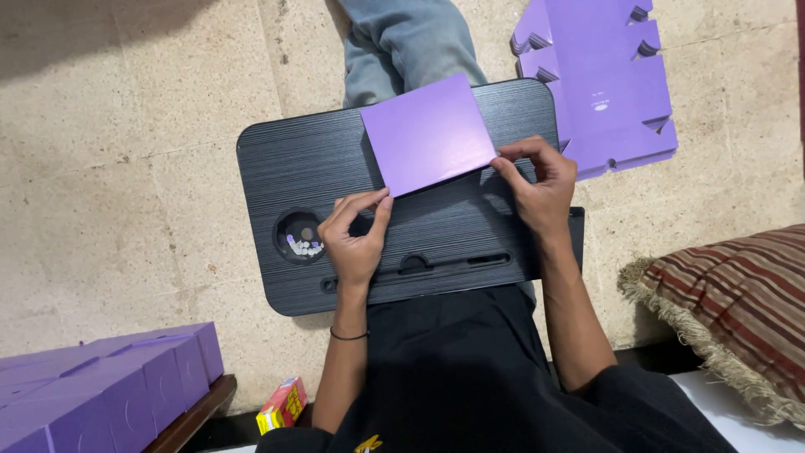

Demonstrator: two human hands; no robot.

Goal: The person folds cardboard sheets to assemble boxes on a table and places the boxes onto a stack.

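One purple card sheet (428, 134) lies at the lap desk's (285, 159) far edge; my left hand (356, 239) pinches its near-left corner, my right hand (541, 184) its near-right corner. One stack of flat purple box blanks (608, 84) lies on the floor beyond the desk's far-right corner.

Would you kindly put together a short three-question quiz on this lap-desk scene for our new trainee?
1. True or false: both hands touch the purple cardboard sheet lying on the black lap desk.
2. Which lies nearest the right hand? A) striped cushion B) stack of flat purple box blanks C) folded purple boxes
3. Fill in: the round recess in the desk lies beside the ____ hand.

Key
1. True: each hand's grip pinches a near corner of the sheet.
2. B
3. left
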